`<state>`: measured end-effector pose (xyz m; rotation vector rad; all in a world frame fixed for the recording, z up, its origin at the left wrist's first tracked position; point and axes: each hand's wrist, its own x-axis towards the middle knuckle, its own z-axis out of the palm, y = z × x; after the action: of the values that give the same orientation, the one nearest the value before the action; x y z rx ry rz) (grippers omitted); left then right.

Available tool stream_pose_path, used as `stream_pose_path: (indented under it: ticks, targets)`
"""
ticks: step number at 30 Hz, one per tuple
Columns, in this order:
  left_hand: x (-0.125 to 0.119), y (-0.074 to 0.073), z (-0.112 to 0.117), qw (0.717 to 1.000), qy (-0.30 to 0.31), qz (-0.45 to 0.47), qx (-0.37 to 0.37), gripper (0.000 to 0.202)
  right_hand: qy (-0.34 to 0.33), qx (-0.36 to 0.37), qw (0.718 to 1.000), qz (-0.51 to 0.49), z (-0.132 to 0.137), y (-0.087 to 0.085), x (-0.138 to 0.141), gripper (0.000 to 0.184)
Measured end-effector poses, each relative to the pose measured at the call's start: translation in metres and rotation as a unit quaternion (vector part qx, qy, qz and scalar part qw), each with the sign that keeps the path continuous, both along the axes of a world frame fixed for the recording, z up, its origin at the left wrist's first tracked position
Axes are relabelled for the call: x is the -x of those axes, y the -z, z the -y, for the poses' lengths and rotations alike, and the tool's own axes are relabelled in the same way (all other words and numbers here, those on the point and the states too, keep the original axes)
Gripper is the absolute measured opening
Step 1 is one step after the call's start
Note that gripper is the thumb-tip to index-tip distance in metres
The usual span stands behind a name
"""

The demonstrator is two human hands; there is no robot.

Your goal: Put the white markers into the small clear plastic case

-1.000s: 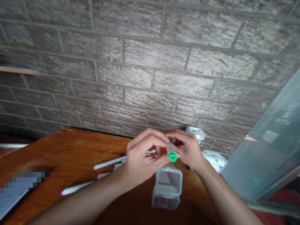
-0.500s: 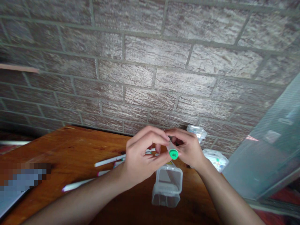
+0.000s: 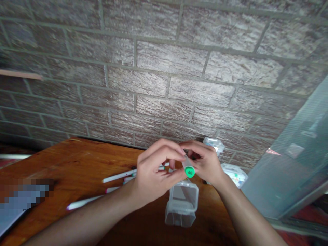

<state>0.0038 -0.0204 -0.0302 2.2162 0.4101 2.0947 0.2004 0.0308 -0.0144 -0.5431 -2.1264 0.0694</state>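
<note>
Both hands meet above the wooden table (image 3: 77, 171) and pinch one marker (image 3: 189, 170). Its round green end cap, marked 46, faces me. My left hand (image 3: 155, 176) grips it from the left with fingers curled. From the right, my right hand (image 3: 206, 164) closes thumb and fingers on the same marker. Directly below the hands stands an open clear plastic box (image 3: 182, 205).
Several white markers (image 3: 119, 176) lie loose on the table left of the hands. Two clear plastic containers (image 3: 234, 174) sit at the back right by the brick wall (image 3: 164, 68). A translucent panel (image 3: 294, 164) stands at the right. A pixelated patch covers the lower left.
</note>
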Motion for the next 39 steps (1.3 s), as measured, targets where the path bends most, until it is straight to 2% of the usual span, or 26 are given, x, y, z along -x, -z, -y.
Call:
stream_pose_path:
  ticks: [8,16,21,26,29,33,36,39]
  targets:
    - [0.002,-0.003,-0.001,1.000,-0.019,-0.001,-0.010,0.033,0.007,-0.001,1.000,0.015,-0.002,0.003,-0.004,0.014]
    - [0.002,-0.007,-0.004,0.999,-0.038,0.004,-0.026,0.032,0.030,-0.063,0.997,0.024,-0.008,0.000,-0.010,0.015]
    - [0.003,-0.010,-0.009,0.998,-0.056,0.014,-0.027,0.028,0.037,-0.076,0.996,0.041,-0.005,-0.010,-0.019,0.013]
    - [0.015,-0.008,-0.028,0.994,-0.095,0.024,0.055,0.024,0.038,-0.047,0.996,0.065,0.001,-0.029,-0.041,0.013]
    - [0.024,-0.005,-0.043,0.992,-0.114,-0.022,0.047,0.025,0.036,-0.051,0.997,0.049,0.009,-0.041,-0.052,0.016]
    - [0.027,0.004,-0.057,0.980,-0.138,-0.140,-0.015,0.026,0.018,-0.034,0.999,0.030,0.025,-0.047,-0.049,0.017]
    - [0.021,0.013,-0.058,0.964,-0.139,-0.226,-0.028,0.023,0.016,-0.032,0.999,0.030,0.036,-0.045,-0.037,0.015]
    - [0.013,0.019,-0.052,0.962,-0.109,-0.249,-0.016,0.023,0.008,-0.050,0.998,0.041,0.046,-0.041,-0.023,0.014]
